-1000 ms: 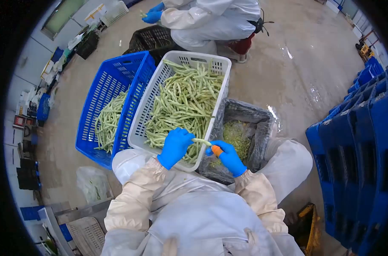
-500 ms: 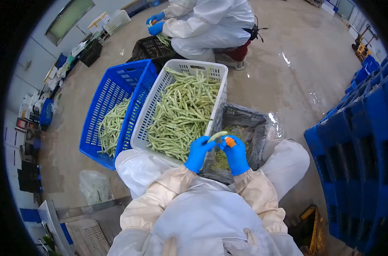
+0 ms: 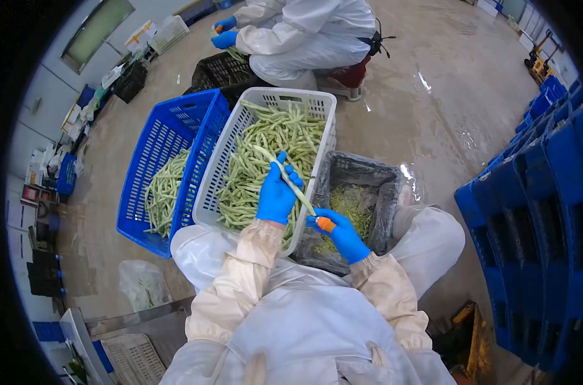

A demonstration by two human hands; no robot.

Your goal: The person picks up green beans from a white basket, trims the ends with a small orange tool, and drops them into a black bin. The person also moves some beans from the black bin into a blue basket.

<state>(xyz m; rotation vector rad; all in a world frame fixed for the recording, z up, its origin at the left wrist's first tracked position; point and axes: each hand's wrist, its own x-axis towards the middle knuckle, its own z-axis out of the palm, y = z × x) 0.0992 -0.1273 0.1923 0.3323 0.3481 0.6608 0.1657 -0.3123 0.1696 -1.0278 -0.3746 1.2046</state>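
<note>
At the near edge of the work, a gloved right hand [image 3: 343,236] draws its fingers in beside an orange piece [image 3: 325,224]; whether that piece is gripped or worn, and whether the fingers pinch anything, cannot be told. From these fingertips a long green bean [image 3: 300,196] stretches toward 11 o'clock, its near end at or just beside them. The left hand [image 3: 277,192], the nearer to the bean's middle, curls its fingers around it, leaving the far end free over a heap of beans [image 3: 272,138].

The heap lies in a white crate [image 3: 209,186] at the right hand's 11 o'clock. A dark-lined bin [image 3: 388,192] with green scraps [image 3: 352,208] sits at its 1 o'clock. Left of the white crate, at 10 o'clock, a blue crate [image 3: 205,144] holds more beans. Beyond, at 12 o'clock, a seated co-worker [image 3: 304,42] in white faces a black crate [image 3: 208,74].

Compared with half a second earlier, the left hand is farther up toward 11 o'clock, apart from the right, and far more bean shows; whether it is the same bean is unclear.
</note>
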